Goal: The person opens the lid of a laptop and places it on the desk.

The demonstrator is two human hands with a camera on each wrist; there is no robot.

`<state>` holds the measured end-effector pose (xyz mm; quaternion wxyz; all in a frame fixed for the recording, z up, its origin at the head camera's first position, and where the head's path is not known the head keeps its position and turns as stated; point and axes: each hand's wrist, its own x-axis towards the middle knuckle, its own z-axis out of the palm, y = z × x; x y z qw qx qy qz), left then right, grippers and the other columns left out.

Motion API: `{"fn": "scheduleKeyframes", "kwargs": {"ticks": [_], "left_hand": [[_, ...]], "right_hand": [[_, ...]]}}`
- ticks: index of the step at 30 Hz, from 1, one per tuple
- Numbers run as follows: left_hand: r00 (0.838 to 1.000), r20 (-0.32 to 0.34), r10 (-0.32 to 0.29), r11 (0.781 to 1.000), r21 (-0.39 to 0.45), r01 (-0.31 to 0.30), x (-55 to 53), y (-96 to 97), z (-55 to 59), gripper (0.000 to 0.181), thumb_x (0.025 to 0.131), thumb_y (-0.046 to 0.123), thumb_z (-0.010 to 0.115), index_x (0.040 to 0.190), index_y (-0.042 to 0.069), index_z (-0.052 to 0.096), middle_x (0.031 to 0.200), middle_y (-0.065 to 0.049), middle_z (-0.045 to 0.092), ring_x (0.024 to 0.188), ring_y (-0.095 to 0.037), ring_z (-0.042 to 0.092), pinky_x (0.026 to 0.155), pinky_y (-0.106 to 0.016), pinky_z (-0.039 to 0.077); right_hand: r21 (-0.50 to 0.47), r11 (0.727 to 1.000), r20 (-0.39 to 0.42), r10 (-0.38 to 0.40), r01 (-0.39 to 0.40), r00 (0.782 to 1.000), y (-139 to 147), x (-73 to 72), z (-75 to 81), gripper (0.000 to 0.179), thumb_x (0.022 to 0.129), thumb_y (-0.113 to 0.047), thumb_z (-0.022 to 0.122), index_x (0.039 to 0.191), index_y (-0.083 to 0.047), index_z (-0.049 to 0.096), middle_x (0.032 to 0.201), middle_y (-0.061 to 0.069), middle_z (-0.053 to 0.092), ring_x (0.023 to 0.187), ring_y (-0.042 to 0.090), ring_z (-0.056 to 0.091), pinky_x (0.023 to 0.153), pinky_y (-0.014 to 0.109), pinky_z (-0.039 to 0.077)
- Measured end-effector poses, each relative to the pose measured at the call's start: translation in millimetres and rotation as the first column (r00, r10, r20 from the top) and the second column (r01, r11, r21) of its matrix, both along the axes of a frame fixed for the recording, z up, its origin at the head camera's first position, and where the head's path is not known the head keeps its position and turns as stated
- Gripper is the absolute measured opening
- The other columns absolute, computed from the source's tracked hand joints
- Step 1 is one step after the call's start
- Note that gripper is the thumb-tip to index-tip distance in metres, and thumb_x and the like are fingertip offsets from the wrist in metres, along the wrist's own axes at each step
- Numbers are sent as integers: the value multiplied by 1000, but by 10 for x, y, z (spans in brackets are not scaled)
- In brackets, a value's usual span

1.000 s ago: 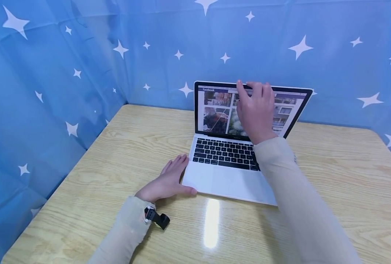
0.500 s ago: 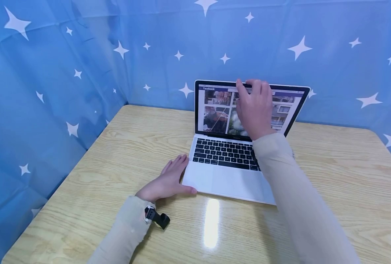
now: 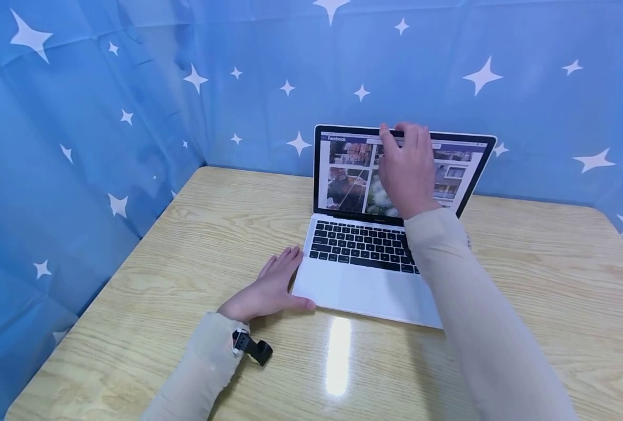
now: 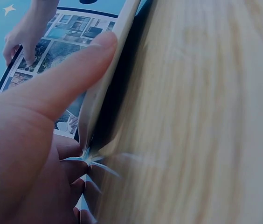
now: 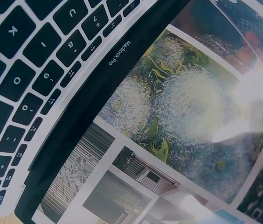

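A silver laptop point(image 3: 364, 289) lies opened on the wooden table, its black keys facing me. Photos and a Facebook header fill its screen point(image 3: 348, 190). My right hand point(image 3: 408, 169) grips the lid's top edge, thumb on the screen side and fingers over the rim. Low at the left, my left hand point(image 3: 264, 295) spreads around the front left corner, fingers along the side edge. The left wrist view shows that thumb point(image 4: 75, 70) lying across the front edge. In the right wrist view there are only the keyboard point(image 5: 15, 79) and screen; the hand itself is outside it.
The wooden table point(image 3: 175, 263) reaches left and right past the laptop. A blue curtain point(image 3: 248, 47) with white stars hangs behind and along the left side. A dark strap point(image 3: 253, 348) sticks out from the left wrist.
The laptop lid has tilted slightly farther back with my right hand still gripping its top edge. My left hand stays at the front left corner.
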<state>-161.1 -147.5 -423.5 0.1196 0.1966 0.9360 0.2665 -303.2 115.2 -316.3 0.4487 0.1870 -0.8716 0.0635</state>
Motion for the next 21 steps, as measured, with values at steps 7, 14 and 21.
{"fn": "scheduleKeyframes", "kwargs": {"ticks": [7,14,21], "left_hand": [[1000,2,4,1000,-1,-4,12,-5,-3,115,61,70,62,144,9,9,149,-2,3,135,-14,-3,107,-35,-3],[1000,9,-1,1000,-3,1,23,-15,-2,114,62,68,62,144,9,9,149,-2,3,135,-14,-4,107,-35,-3],[1000,14,6,1000,-13,-6,12,-19,-8,115,61,70,61,144,10,9,149,-1,2,134,-13,-4,107,-34,-4]], "right_hand": [[-7,1000,38,8,-7,999,-3,12,12,51,84,-9,55,133,-11,43,122,20,40,113,34,36,108,39,6],[16,1000,52,-2,1,999,0,16,-13,57,81,-7,55,136,-11,39,124,21,38,113,36,35,107,41,7],[36,999,94,-36,33,995,-6,6,-14,64,79,-7,57,139,-11,33,126,22,35,115,36,32,108,41,5]]}}
